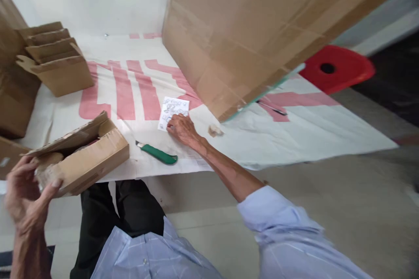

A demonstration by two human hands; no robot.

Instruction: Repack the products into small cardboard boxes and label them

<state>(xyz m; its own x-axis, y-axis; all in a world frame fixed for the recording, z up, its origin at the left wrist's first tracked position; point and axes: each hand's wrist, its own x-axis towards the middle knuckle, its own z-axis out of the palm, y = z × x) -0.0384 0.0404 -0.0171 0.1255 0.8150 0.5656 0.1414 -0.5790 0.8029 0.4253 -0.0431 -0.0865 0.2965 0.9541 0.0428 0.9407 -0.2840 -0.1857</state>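
At centre frame the right hand [181, 127] rests on the lower edge of a small white printed sheet [174, 111], its fingers [170, 127] pressed flat on the paper rather than closed around it. The sheet lies on the bench [294, 139], up-frame of the hand, its long axis running up and slightly right. At lower left the left hand [24, 194] grips the near end of a small open cardboard box [85, 154], fingers curled over its edge. A green utility knife [157, 153] lies between the hands, nearer the right, its blade end pointing to the upper left. The sheet's print is too small to read; large pink letters on the bench cover are cut off.
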